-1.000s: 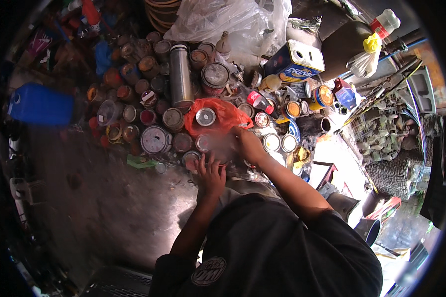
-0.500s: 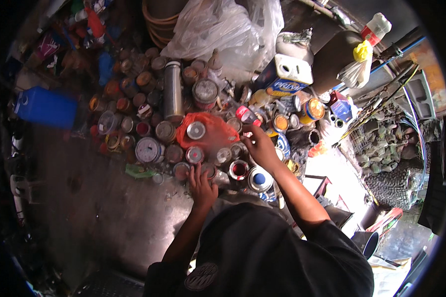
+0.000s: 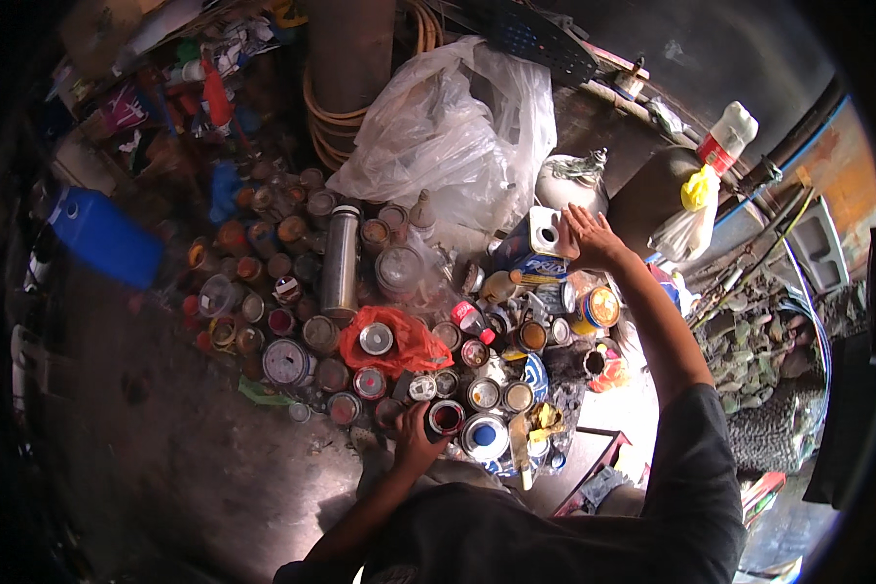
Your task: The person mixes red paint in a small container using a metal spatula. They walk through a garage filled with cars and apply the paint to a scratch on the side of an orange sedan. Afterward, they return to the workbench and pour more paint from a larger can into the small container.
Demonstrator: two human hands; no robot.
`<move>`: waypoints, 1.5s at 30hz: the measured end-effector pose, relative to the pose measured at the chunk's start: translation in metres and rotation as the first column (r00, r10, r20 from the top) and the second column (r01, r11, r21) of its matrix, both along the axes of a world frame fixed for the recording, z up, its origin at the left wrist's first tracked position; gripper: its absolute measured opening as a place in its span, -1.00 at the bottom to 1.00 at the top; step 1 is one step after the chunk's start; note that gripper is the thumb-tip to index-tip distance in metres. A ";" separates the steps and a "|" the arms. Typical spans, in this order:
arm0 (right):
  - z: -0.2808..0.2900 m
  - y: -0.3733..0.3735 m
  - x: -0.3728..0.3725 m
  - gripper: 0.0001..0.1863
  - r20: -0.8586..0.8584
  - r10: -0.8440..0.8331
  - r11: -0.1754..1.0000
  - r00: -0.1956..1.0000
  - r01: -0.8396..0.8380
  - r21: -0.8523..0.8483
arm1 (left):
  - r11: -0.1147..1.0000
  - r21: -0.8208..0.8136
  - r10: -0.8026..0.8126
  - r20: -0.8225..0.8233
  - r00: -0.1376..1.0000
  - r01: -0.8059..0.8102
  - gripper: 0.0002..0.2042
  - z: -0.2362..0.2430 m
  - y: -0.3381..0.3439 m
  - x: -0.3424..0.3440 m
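Observation:
My left hand (image 3: 417, 446) curls around the side of a small open can of dark red paint (image 3: 446, 418) near the front of the cluster. Farther off to the right, my right hand (image 3: 591, 239) rests with outstretched fingers against the right edge of a blue rectangular tin (image 3: 533, 265) with a white top and a round opening. A can with a blue centred lid (image 3: 484, 436) stands beside the red paint. Left of it, a red plastic bag (image 3: 414, 343) lies under a silver lid (image 3: 376, 338).
Many paint cans and jars crowd the floor. A tall metal flask (image 3: 341, 258) lies among them, with clear plastic sheeting (image 3: 448, 127) behind. A blue container (image 3: 105, 237) is at left. A hanging bottle (image 3: 730, 136) and a white bag (image 3: 684, 229) are at right.
My right hand has moved up and right, from above the cans to the blue tin. My left hand has shifted right to the red paint can. The view has shifted too.

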State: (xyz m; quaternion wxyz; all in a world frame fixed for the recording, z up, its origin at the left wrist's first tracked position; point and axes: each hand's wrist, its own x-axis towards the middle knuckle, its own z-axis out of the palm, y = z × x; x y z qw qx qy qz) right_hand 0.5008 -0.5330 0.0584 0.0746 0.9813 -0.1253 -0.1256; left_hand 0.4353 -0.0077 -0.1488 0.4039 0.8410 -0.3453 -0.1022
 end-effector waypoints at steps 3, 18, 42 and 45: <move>-0.009 -0.012 0.019 0.46 -0.095 0.015 1.000 0.995 -0.013 0.021 | 0.999 -0.035 0.020 -0.034 0.999 -0.021 -0.12 -0.001 -0.006 -0.001; 0.082 -0.021 -0.047 0.15 0.529 0.050 0.999 0.847 -0.052 -0.011 | 0.962 -0.265 0.031 -0.155 0.987 -0.072 -0.13 0.029 0.003 -0.011; 0.242 0.318 -0.201 -0.25 -0.160 0.000 0.994 0.987 0.017 0.107 | 0.763 -0.414 -0.492 0.126 0.862 0.496 -0.22 0.231 -0.027 0.052; 0.243 0.339 -0.195 -0.23 -0.244 0.025 0.998 0.969 -0.009 0.068 | 0.736 -0.426 -0.531 0.117 0.839 0.526 -0.23 0.224 -0.027 0.049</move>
